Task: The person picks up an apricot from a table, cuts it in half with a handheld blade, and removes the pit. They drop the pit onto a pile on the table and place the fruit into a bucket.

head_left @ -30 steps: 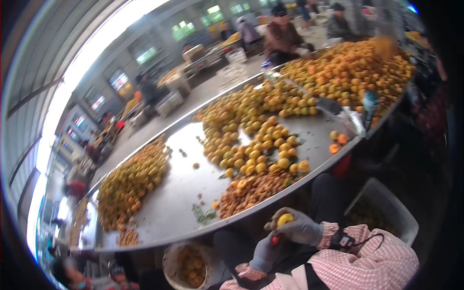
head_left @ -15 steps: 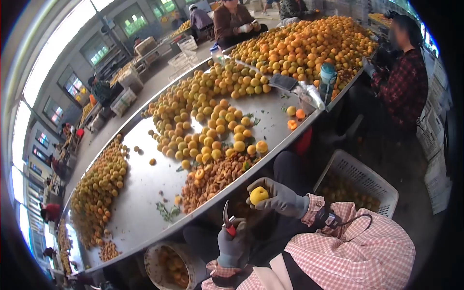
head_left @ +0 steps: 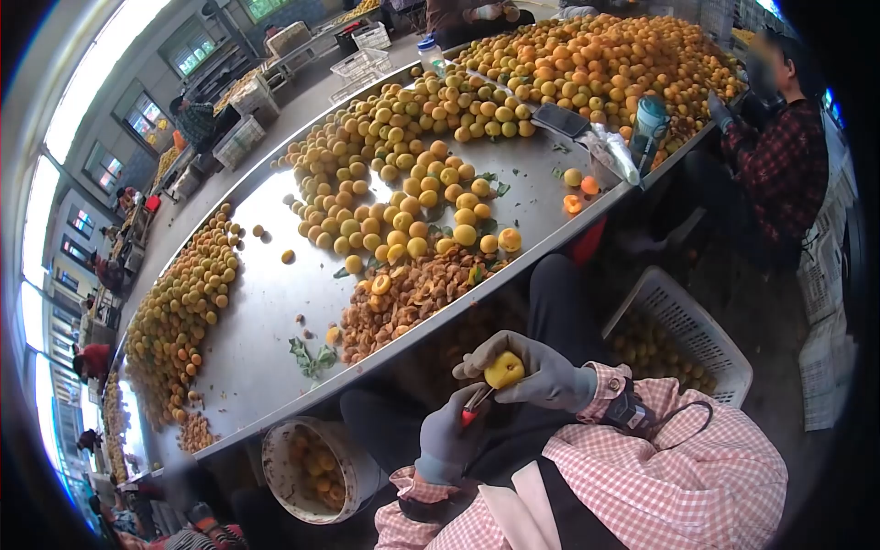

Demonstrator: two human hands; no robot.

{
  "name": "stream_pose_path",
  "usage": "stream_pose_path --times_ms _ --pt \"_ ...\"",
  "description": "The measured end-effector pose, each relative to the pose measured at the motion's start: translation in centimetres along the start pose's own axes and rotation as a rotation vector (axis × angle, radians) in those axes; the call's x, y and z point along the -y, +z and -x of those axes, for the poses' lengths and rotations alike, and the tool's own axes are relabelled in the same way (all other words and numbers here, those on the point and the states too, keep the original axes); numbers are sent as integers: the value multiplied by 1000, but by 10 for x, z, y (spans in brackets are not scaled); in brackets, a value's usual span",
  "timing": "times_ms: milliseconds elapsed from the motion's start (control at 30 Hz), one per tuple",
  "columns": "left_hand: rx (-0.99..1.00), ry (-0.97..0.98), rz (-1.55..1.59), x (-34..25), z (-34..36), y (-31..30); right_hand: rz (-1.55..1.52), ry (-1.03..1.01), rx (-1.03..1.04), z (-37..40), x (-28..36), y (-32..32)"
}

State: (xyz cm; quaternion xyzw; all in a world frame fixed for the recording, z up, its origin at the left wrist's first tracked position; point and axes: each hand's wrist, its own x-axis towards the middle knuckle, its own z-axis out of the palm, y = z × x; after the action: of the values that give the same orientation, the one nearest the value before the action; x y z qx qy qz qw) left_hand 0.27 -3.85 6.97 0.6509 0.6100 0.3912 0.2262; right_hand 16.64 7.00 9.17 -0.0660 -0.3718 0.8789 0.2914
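Observation:
My gloved left hand [head_left: 449, 435] is closed around red-handled pruning shears [head_left: 470, 412], most of the handle hidden in its grip. Their metal tip meets the underside of a yellow apricot [head_left: 504, 371]. That fruit is pinched between the thumb and fingers of my gloved right hand [head_left: 545, 374], just above and to the right of the left one. Both hands are over my lap, in front of the metal table [head_left: 275, 367]. On the table's near edge lies a heap of brown apricot pits [head_left: 403, 302], with whole apricots [head_left: 403, 220] behind it.
A white bucket [head_left: 367, 477] holding fruit stands at lower left, a plastic crate [head_left: 683, 312] of fruit at right. A phone [head_left: 561, 119], a teal bottle [head_left: 649, 124] and cut apricot halves [head_left: 574, 203] lie along the table. A person in a checked shirt [head_left: 779, 174] sits at right.
My left hand has brought the shears up and right against the apricot, which has turned slightly in my right hand. The view has tilted down.

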Motion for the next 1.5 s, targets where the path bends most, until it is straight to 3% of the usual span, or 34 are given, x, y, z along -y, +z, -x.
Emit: stream_pose_path --times_ms 200,433,533,600,700,767,833,900,967,1000,1067,1167,1233,1300,1367,1433,1500 --pt "12 -87 -156 4 6 1 -109 6 4 1 -8 3" --pt "-33 -54 -190 11 5 14 -146 -4 -27 -2 -18 4" --pt "16 -52 -89 22 6 20 -73 23 -67 -6 -9 9" --pt "71 -167 117 23 1 23 -10 47 -110 -9 -5 8" --pt "123 -221 296 10 -9 23 165 -55 -119 -13 -11 -5" --pt "118 -249 319 6 -12 22 -256 -7 -139 -12 -17 -7" --pt "181 -255 37 10 -12 18 -295 -13 -145 -13 -21 -8" --pt "165 -248 7 16 -14 15 -335 -18 -146 -15 -22 -8" --pt "154 -246 -25 16 -13 15 498 -165 -199 -15 -20 -10" --pt "146 -258 -23 13 -14 17 496 -164 -197 -16 -22 -9" --pt "134 -276 -23 9 -15 19 -38 -76 -274 -18 -27 -3" --pt "85 -323 -108 7 -19 20 -271 -22 -284 -27 -37 -6" --pt "107 -361 -156 14 -19 15 -224 -21 -303 -28 -37 -4" --pt "99 -318 -55 27 -10 23 369 -114 -347 -28 -35 -5" --pt "90 -265 46 25 -10 27 320 -117 -339 -29 -37 -7" --pt "32 -246 180 18 -7 31 -118 -13 -284 -30 -35 -5" --pt "32 -228 117 27 -9 29 -186 37 -235 -32 -32 -9"
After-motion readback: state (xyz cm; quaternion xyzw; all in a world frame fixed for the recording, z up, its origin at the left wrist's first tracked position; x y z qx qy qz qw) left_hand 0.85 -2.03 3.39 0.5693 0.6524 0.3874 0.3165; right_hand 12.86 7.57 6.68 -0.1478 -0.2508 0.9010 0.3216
